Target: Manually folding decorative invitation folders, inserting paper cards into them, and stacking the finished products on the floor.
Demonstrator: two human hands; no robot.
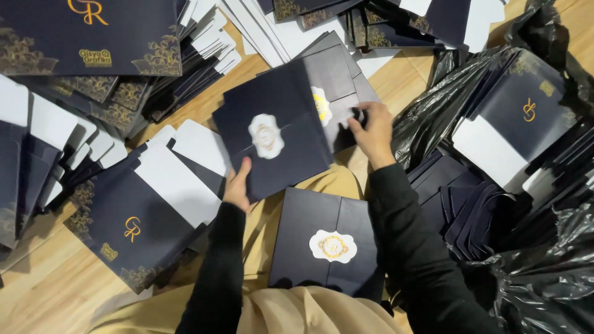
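My left hand (237, 185) grips the lower edge of a dark navy folded card (291, 148) with a white scalloped seal bearing a gold emblem. My right hand (373, 131) pinches the right edge of a second navy card (337, 83) that lies partly under the first and carries a similar seal. A third sealed navy card (325, 244) rests on my lap, on the beige fabric, between my black sleeves.
Stacks of navy envelopes with gold ornament and white inserts (142, 216) spread over the wooden floor (43, 291) at left and top. A black plastic bag (544, 272) at right holds more navy envelopes (513, 124).
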